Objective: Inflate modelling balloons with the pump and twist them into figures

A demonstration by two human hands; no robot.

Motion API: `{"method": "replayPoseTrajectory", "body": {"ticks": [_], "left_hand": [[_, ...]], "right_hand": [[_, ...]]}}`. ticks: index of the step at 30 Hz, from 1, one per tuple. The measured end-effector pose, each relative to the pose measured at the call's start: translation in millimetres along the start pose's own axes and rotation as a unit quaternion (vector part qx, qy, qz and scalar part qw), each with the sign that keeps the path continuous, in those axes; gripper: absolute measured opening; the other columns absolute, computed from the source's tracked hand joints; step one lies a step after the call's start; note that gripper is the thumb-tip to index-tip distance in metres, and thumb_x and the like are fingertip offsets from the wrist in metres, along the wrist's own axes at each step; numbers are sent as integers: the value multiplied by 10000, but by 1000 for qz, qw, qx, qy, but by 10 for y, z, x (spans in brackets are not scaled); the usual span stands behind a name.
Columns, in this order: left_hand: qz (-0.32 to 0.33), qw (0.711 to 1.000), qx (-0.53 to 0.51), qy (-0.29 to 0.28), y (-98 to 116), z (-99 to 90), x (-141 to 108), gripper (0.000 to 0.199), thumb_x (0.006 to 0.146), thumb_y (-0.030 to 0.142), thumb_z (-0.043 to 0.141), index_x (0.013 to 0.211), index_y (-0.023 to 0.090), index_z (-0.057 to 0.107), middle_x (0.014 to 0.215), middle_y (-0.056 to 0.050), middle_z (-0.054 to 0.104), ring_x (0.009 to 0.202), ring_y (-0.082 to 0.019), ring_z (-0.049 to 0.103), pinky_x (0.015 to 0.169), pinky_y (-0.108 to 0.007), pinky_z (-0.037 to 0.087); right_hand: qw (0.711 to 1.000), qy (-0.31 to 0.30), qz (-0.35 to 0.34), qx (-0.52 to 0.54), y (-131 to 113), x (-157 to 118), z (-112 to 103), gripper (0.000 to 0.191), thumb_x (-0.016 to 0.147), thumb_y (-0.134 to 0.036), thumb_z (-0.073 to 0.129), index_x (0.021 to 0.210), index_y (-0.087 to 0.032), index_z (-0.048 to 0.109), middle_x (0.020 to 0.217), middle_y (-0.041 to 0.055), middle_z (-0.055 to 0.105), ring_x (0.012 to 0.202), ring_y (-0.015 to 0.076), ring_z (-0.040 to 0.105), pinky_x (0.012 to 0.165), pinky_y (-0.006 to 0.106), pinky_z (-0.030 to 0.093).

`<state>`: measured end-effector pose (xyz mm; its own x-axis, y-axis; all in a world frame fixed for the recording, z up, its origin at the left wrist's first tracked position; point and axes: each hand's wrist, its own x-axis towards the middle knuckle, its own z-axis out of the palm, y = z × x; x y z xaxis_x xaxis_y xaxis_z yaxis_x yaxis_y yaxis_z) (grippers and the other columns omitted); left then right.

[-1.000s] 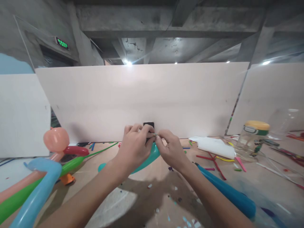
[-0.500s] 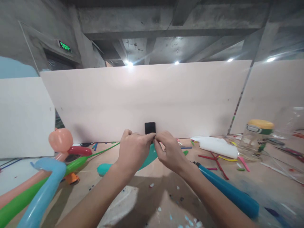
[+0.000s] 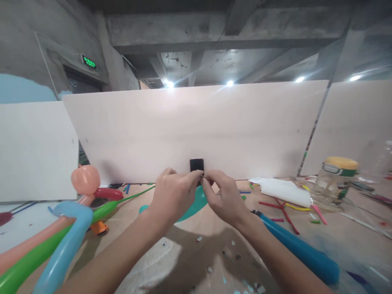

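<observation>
A teal balloon [image 3: 195, 205] slants below and between my hands, with its rounded end partly hidden behind my left wrist. My left hand [image 3: 176, 194] pinches the upper end of this balloon between thumb and forefinger. Right beside it, the fingertips of my right hand [image 3: 223, 195] are pressed together at the same spot; the small piece between them is too small to make out. Behind the fingertips a black phone-like object [image 3: 196, 165] leans upright against the pale board.
Joined balloons, with a light blue one [image 3: 65, 241] and a green one [image 3: 27, 263], lie at the left. A blue pump [image 3: 301, 247] is by my right forearm. White paper [image 3: 284, 192], uninflated balloons and a yellow-lidded jar [image 3: 333, 181] stand or lie at the right.
The view has shifted slightly, so the surroundings sit further right. Less of the teal balloon's rounded end shows past my left wrist. Both hands stay close together at the balloon's upper end.
</observation>
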<state>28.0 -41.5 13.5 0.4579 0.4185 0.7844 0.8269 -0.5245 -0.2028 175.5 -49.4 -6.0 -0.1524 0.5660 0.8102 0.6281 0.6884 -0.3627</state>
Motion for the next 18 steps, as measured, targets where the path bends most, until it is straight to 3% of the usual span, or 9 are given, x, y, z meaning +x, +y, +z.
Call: {"method": "replayPoseTrajectory", "body": {"ticks": [4,9,13,18], "left_hand": [[-6,999,-1,41,90,50,-80,282,869,174,477,1110,207,621,808,-60,700,827,-204,590,710,-343,348],[-14,998,9,64,119,120,-88,244,848,163,503,1031,219,654,634,-47,628,777,-229,532,693,-362,324],[-31,998,18,57,130,116,-73,291,844,139,492,1100,200,617,662,-54,616,816,-233,542,711,-370,322],[-18,998,20,58,173,74,-99,318,838,105,471,1121,176,598,767,-82,657,870,-231,554,722,-368,332]], "right_hand": [[999,-8,34,-5,43,0,17,178,845,-152,422,683,-189,486,648,14,527,646,157,477,609,268,352],[998,-42,48,-1,111,-25,9,165,841,-169,472,736,-183,599,677,17,611,646,154,517,599,257,348],[991,-53,97,72,122,-3,-14,189,836,-205,505,708,-186,643,682,6,649,635,150,558,590,251,363],[969,-73,148,183,148,25,-27,174,817,-261,532,811,-188,689,748,25,686,732,191,611,648,281,437]]}}
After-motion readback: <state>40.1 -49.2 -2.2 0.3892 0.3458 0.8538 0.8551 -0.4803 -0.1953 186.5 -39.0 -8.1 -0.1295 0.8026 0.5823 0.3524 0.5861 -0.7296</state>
